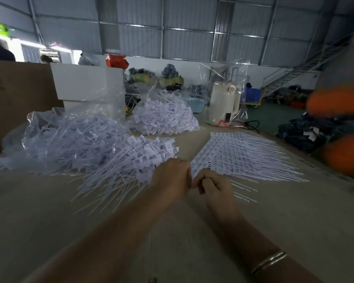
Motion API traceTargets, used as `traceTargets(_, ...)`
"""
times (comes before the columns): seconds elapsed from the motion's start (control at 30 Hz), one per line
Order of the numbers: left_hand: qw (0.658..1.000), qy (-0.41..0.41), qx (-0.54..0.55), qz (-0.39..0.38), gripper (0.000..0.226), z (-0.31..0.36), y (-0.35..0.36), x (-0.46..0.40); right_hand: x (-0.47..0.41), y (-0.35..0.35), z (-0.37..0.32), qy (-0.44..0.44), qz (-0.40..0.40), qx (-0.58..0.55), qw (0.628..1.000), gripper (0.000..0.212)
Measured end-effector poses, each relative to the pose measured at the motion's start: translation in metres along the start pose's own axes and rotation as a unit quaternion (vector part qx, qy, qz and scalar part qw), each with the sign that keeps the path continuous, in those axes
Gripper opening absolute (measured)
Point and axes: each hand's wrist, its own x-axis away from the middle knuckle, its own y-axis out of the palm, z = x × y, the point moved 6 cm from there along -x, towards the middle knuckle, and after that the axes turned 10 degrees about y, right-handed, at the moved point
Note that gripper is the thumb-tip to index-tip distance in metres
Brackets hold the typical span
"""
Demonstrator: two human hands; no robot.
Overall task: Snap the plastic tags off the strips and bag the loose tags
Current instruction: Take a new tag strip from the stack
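A fanned stack of white tag strips (243,156) lies on the table to the right of centre. My left hand (173,176) and my right hand (213,185) meet at the stack's near left corner, fingers curled and pinching the end of a strip; the pinched part is mostly hidden between them. A heap of loose white tags (127,170) lies just left of my left hand. Behind it, a clear plastic bag (70,139) holds many loose tags. A second heap of tags in clear plastic (164,119) sits further back.
A brown cardboard box (18,99) and a white box (86,82) stand at the back left. A white electric kettle (224,105) stands at the back right with a black cord. Orange rounded objects (339,127) crowd the right edge. Bare tabletop (70,221) lies near me.
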Motion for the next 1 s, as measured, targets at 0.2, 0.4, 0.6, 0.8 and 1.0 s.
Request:
traceTargets(0.2, 0.990, -0.100, -0.020, -0.095, 0.031, 0.010, 0.045, -0.026, -0.004, -0.018, 0.000, -0.022, 0.042, -0.018, 0.999, 0.030)
traceTargets(0.4, 0.986, -0.127, 0.062, -0.090, 0.018, 0.006, 0.051, -0.028, -0.005, -0.006, 0.000, -0.039, 0.007, 0.020, 0.999, 0.031)
traceTargets(0.6, 0.976, -0.112, 0.169, -0.083, 0.025, 0.005, 0.040, -0.050, -0.003, -0.011, -0.006, -0.078, 0.025, 0.015, 0.997, 0.033)
traceTargets(0.8, 0.817, -0.115, 0.551, 0.130, 0.008, 0.007, 0.024, -0.066, 0.004, -0.007, -0.016, -0.140, 0.007, 0.051, 0.989, 0.030)
traceTargets(1.0, 0.655, -0.103, 0.720, 0.206, 0.009, 0.012, -0.002, -0.073, 0.002, -0.004, -0.014, -0.138, -0.010, 0.084, 0.987, 0.031)
